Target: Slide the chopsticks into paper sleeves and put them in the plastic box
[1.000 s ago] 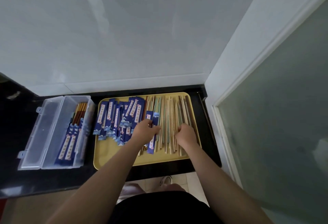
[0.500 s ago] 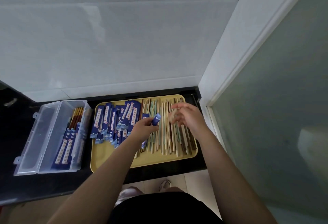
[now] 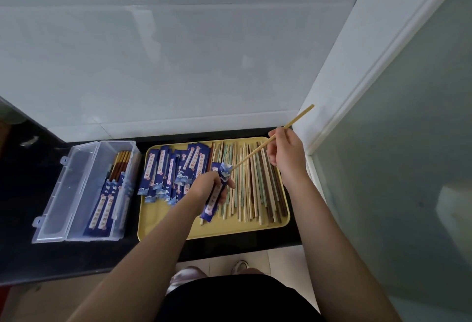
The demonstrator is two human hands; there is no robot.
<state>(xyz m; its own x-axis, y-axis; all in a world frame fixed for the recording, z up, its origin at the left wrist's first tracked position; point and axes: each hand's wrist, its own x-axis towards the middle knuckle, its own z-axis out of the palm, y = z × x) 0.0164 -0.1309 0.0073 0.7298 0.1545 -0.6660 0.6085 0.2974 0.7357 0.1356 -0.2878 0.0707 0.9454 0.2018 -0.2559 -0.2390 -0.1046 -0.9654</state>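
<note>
A slim pale wooden chopstick (image 3: 258,151), pinched by the right hand (image 3: 287,154), meets the mouth of a blue printed paper sleeve (image 3: 215,192) gripped in the left hand (image 3: 208,187) above the yellow tray (image 3: 204,231). The clear plastic box (image 3: 76,191) sits left; the sleeve's lettering is unreadable.

Both your forearms are bare up to the bottom edge of the frame, with no sleeve, watch or band showing. Your left hand (image 3: 208,187) and right hand (image 3: 287,153) carry no gloves or rings. You wear a black garment (image 3: 237,298) at the torso. Below it, pale footwear (image 3: 240,265) shows, apparently light shoes or slippers.
</note>
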